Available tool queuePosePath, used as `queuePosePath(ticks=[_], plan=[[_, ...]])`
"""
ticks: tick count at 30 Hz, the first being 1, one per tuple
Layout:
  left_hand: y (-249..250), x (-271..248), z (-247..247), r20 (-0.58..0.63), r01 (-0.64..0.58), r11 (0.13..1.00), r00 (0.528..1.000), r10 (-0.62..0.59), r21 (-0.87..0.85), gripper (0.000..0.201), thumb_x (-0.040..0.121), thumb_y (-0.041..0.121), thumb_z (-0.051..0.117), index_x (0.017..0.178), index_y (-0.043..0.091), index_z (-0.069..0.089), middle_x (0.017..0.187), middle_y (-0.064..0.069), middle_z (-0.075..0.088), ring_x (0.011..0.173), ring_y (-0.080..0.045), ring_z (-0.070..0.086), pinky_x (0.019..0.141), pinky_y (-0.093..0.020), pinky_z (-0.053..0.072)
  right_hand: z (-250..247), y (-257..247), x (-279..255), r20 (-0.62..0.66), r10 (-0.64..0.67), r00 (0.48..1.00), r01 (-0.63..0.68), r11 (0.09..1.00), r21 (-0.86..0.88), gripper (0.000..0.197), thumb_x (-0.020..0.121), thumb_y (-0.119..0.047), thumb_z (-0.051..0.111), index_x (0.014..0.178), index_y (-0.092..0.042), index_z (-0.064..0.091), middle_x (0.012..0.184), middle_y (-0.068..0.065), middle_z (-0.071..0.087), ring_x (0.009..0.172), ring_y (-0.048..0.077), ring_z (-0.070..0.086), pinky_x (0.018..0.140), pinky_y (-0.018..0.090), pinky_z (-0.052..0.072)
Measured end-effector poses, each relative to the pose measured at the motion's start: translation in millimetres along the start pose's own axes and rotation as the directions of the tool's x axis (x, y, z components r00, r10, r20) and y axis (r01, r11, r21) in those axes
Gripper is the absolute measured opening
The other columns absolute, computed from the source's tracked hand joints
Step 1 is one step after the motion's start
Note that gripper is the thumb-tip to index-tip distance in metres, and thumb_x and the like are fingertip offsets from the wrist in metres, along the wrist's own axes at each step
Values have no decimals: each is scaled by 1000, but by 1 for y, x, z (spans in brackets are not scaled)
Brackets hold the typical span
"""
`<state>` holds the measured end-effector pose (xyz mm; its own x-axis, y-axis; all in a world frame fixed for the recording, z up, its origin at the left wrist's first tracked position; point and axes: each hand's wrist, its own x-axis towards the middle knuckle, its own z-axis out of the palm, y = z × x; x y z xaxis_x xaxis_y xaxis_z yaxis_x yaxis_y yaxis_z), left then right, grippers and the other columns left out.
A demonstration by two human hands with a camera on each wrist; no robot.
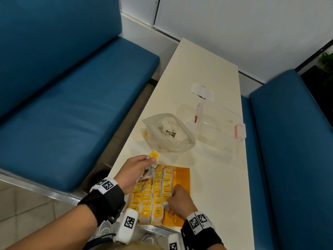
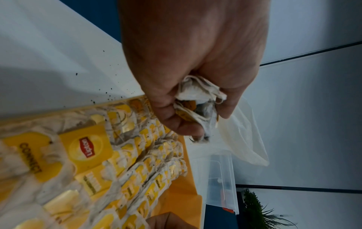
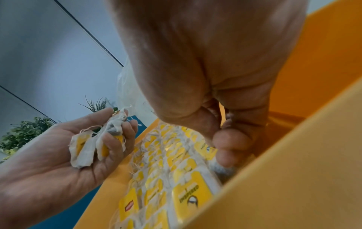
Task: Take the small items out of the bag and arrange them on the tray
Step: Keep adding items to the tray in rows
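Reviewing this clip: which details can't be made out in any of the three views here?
- Count of tea bags the left hand holds: bunched together and covered by fingers in every view.
- What remains in the plastic bag: head view, translucent folds blur it.
- What the right hand pinches on the tray: knuckles cover it in the head view; the right wrist view is blurred.
- Small tag print: too small.

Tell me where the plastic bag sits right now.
In the head view, the bag lies open on the table, just beyond the orange tray, with the clear container right beside it.
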<state>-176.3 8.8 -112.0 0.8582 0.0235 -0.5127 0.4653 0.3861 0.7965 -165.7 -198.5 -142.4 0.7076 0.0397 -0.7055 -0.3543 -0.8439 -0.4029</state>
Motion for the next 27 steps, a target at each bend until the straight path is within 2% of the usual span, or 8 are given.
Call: queuePosePath(ticks=[9,12,14,16,18,21,24,27], plan=[[0,2,0,21,12,1000,1000,-12,12,24,97,30,67,87,9,72,73,-12,66,59,-15,61,64,-31,50,0,-4,-2,-91,-9,996,12,999,32,17,83,-10,55,88,-23,44,98,11,69,87,31,71,77,46,61],[1,1,-2,47,4,1000,999,-6,29,23,97,28,67,88,8,72,71,-10,65,60,-16,60,64,-31,49,-10,-14,-12,-105,-46,993,42,998,-42,17,87,-11,57,97,-20,46,97,6,67,83,25,70,62,31,55],[2,0,-4,98,-12,998,995,7,54,23,97,26,66,88,6,72,68,-10,62,60,-17,58,63,-31,47,-24,-27,-20,-198,-130,972,122,991,-52,12,89,-17,56,97,-23,49,93,2,67,76,22,70,57,28,51],[3,-1,-4,162,-32,997,987,20,71,21,96,25,68,88,5,70,68,-8,60,61,-18,57,60,-29,47,-39,-41,-28,-275,-222,935,246,968,55,7,90,-21,60,94,-24,55,89,1,69,63,18,70,53,28,51],[6,-5,1,229,-53,996,973,34,75,20,94,24,71,86,6,70,66,-6,60,60,-17,56,58,-28,46,-52,-56,-35,-274,-285,919,353,902,247,8,92,-24,67,96,-18,62,89,3,68,54,17,66,47,21,43],[9,-9,11,280,-73,993,959,45,89,15,97,14,66,86,4,72,70,-4,66,64,-13,61,59,-24,48,-59,-70,-39,-188,-304,934,357,810,465,16,90,-25,72,99,-13,69,80,6,66,57,16,59,44,23,38],[6,-7,14,276,-90,988,960,52,127,15,96,14,68,100,1,75,86,-9,71,77,-16,65,65,-27,52,-58,-72,-37,-199,-315,928,372,794,481,9,88,-17,74,90,-8,71,62,5,60,52,14,51,45,24,36],[5,-7,14,249,-82,985,968,42,153,15,96,10,67,103,2,77,83,-5,71,72,-13,65,61,-26,52,-60,-72,-36,-267,-321,909,414,779,471,11,86,-14,76,84,-5,71,56,2,59,50,13,51,48,24,40]])
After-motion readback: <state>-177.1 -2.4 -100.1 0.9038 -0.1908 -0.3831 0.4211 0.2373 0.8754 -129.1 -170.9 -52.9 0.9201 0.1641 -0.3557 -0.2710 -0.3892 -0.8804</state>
